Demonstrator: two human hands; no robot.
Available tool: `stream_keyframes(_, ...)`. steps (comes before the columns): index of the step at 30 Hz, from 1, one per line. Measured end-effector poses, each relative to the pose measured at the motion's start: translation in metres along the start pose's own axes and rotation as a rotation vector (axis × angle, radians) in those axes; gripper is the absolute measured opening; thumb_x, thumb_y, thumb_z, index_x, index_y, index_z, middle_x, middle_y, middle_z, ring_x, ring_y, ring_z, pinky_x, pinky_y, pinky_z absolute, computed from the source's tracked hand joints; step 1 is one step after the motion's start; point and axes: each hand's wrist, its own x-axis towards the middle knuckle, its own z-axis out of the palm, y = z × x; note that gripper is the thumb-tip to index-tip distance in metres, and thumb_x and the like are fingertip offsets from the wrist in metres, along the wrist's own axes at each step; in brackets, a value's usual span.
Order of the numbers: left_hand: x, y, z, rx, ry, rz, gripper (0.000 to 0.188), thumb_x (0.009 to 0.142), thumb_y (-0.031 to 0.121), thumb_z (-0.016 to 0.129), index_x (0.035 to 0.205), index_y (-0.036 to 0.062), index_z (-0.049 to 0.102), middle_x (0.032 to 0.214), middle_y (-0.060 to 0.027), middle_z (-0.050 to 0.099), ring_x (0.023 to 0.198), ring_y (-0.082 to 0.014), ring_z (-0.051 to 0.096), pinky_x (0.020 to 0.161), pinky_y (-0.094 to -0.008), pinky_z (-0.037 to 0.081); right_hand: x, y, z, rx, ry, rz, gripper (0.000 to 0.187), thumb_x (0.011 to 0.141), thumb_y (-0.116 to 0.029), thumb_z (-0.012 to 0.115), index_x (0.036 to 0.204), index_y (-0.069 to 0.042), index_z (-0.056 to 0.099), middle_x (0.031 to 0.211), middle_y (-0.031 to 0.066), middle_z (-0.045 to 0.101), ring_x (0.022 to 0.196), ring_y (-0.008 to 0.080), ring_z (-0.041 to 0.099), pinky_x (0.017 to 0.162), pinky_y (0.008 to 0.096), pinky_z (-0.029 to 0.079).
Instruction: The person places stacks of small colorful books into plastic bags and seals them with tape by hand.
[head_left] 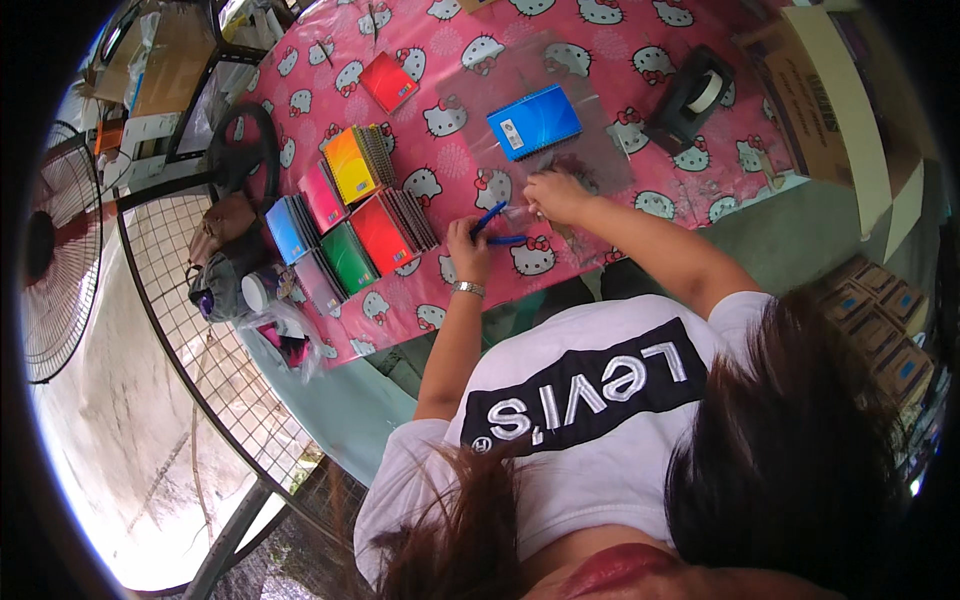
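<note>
My left hand (pixel 467 247) is closed around a slim blue V-shaped tool (pixel 488 217), which looks like scissors with the two arms spread. Just to its right, the fingers of my right hand (pixel 553 196) are pinched together; some clear film (pixel 516 221) shows between the hands, but what the fingertips hold is too small to make out. Beyond my right hand a blue spiral notebook (pixel 535 122) lies on a sheet of clear plastic (pixel 608 145). Left of my left hand stand stacks of spiral notebooks: red (pixel 384 235), green (pixel 349 257), yellow (pixel 350 167), pink, blue and purple.
A single red notebook (pixel 388 82) lies farther back on the pink patterned tablecloth (pixel 440 190). A black tape dispenser (pixel 690 98) stands at the right, near an open cardboard box (pixel 800 90). Bags and a white-lidded jar (pixel 256 292) crowd the left edge, beside a fan (pixel 62 250).
</note>
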Motion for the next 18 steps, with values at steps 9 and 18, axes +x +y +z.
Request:
stream_keyframes(9, 0.008, 0.013, 0.0, 0.228, -0.197, -0.015, 0.05, 0.068, 0.018, 0.072, 0.114, 0.0114, 0.054, 0.108, -0.0113, 0.053, 0.108, -0.0298, 0.049, 0.092, -0.0456, 0.036, 0.022, -0.002, -0.032, 0.048, -0.272, 0.118, 0.013, 0.079, -0.019, 0.057, 0.086, -0.009, 0.062, 0.092, 0.0112, 0.058, 0.092, 0.0302, 0.058, 0.079, 0.044, 0.045)
stream_keyframes(18, 0.028, 0.069, 0.003, 0.225, -0.156, 0.022, 0.075, 0.065, 0.027, 0.075, 0.13, 0.0163, 0.04, 0.122, -0.0111, 0.047, 0.116, -0.0324, 0.043, 0.093, -0.0492, 0.034, 0.012, -0.001, -0.022, 0.043, -0.204, 0.216, 0.02, 0.08, -0.021, 0.057, 0.095, -0.008, 0.059, 0.088, 0.0162, 0.064, 0.086, 0.0354, 0.061, 0.074, 0.0456, 0.048)
